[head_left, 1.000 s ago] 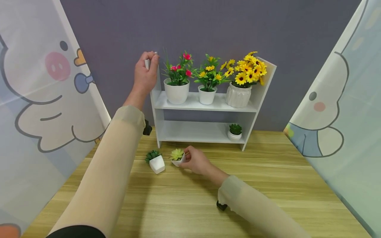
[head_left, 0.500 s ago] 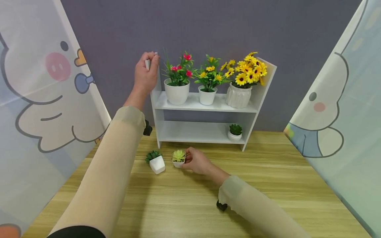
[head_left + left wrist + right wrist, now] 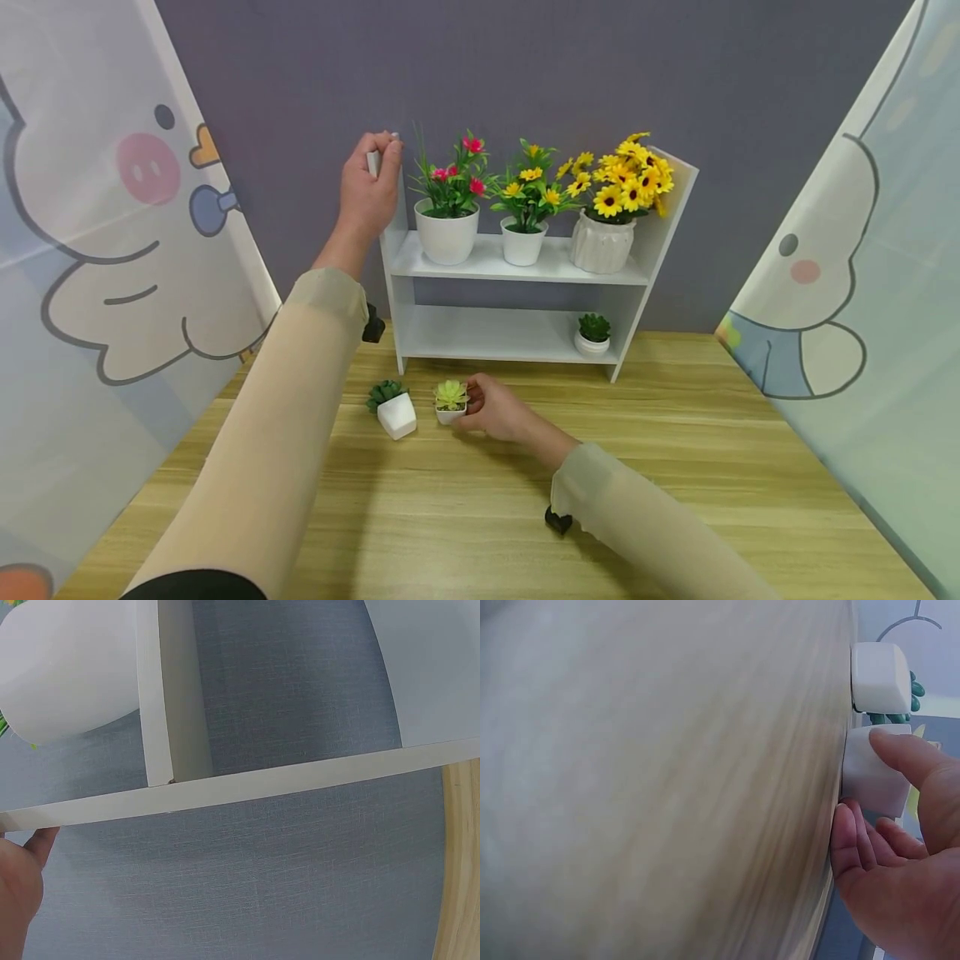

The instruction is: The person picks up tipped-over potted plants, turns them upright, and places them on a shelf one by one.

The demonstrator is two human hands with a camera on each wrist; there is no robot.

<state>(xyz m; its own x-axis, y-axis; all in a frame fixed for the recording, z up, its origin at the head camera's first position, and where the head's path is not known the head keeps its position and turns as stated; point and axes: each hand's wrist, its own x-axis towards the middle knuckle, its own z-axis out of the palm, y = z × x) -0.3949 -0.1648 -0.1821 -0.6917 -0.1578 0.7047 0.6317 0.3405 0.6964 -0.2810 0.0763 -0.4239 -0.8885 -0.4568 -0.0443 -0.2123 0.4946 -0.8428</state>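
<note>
Right hand [image 3: 495, 408] pinches pale succulent pot [image 3: 451, 402]: light, tippy; hold white base. Left hand [image 3: 367, 187] grips shelf [image 3: 517, 262] side.

You've got a wooden table [image 3: 675, 467] carrying a white two-tier shelf [image 3: 517, 265] at its back edge. On the shelf's top tier stand three flower pots: pink-flowered pot [image 3: 446, 235], small yellow-flowered pot [image 3: 522, 242], ribbed sunflower pot [image 3: 602, 243]. Lower tier holds one small succulent [image 3: 593, 333] at its right end. On the table in front sit a dark-green succulent pot [image 3: 393, 410] and a light-green succulent pot [image 3: 451, 402], just beside each other.
</note>
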